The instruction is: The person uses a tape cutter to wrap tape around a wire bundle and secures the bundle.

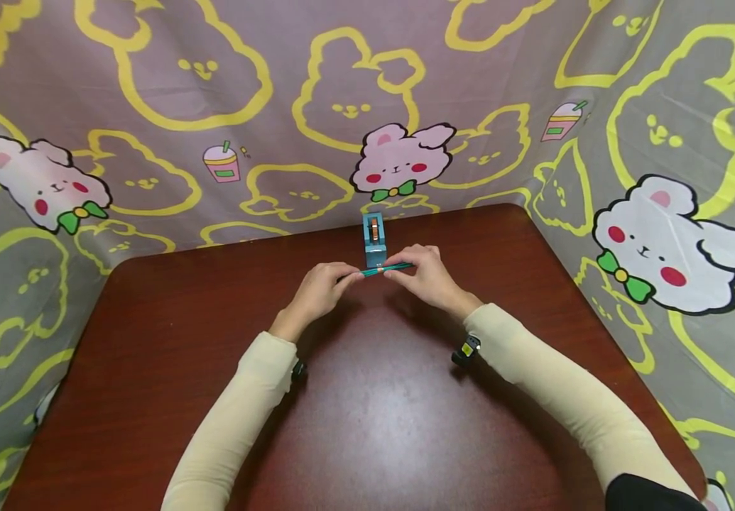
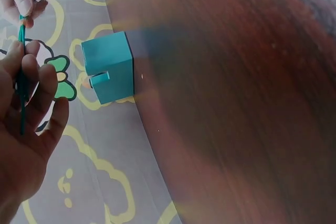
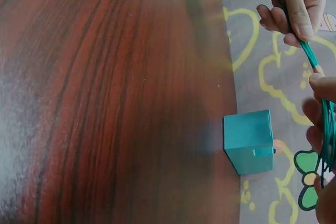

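A thin bundle of green cord [image 1: 371, 272] is stretched between both hands, just in front of a teal tape dispenser [image 1: 376, 254]. My left hand [image 1: 317, 289] pinches one end between thumb and fingers. The other end is pinched by my right hand [image 1: 431, 277], with looped strands [image 3: 328, 129] running along its fingers in the right wrist view. A small orange-tan band, possibly tape [image 3: 318, 70], shows around the bundle between the hands. Inside the dispenser sits an orange-brown roll [image 1: 374, 230]. Fingers cover much of the cord.
The dark red-brown wooden table [image 1: 214, 341] has its back edge close behind the dispenser. Patterned fabric [image 1: 341, 78] hangs around the back and sides. Each wrist carries a small black camera; one [image 1: 466, 350] shows under the right sleeve.
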Tool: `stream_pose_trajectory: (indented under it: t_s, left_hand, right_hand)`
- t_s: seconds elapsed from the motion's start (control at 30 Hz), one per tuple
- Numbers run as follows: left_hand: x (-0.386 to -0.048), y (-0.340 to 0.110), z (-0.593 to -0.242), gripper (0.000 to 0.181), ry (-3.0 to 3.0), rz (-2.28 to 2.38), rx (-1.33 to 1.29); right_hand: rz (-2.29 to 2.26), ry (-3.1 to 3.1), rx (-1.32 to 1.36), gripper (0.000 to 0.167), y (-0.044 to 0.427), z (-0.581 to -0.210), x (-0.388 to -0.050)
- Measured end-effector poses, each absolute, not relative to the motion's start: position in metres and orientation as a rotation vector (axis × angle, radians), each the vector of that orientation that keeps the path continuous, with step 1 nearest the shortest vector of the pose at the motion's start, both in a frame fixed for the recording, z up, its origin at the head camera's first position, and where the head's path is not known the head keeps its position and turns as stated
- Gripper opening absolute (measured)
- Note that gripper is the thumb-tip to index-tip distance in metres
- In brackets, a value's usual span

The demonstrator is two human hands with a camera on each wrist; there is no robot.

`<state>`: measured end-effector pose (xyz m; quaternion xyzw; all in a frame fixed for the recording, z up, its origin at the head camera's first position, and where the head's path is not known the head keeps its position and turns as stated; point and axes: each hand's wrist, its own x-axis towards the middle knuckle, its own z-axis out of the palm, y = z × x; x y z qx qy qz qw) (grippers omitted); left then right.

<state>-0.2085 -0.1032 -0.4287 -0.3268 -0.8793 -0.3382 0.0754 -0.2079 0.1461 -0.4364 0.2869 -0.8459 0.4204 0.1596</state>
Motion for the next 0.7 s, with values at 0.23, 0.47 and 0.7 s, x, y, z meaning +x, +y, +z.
stream_pose_trajectory:
  t_s: [0.23,0.47,0.7]
  left_hand:
    - [-0.208,-0.103,-0.43,0.022,-2.61,-1.033,-0.954]
    - [-0.206,-0.102,-0.428,0.022,-2.631,-1.043,-0.939]
    - [-0.205,-0.102,-0.428,0.022,-2.627,-1.052,-0.941]
  right_hand:
    - [1.063,-2.247,0.856,0.025,0.137,-0.431,-0.198]
    - [0.952,-2.255,0.89,0.017,0.129,-0.433,-0.193]
    - [0.946,-2.311,0.873,0.015,0.129,-0.434,-0.197]
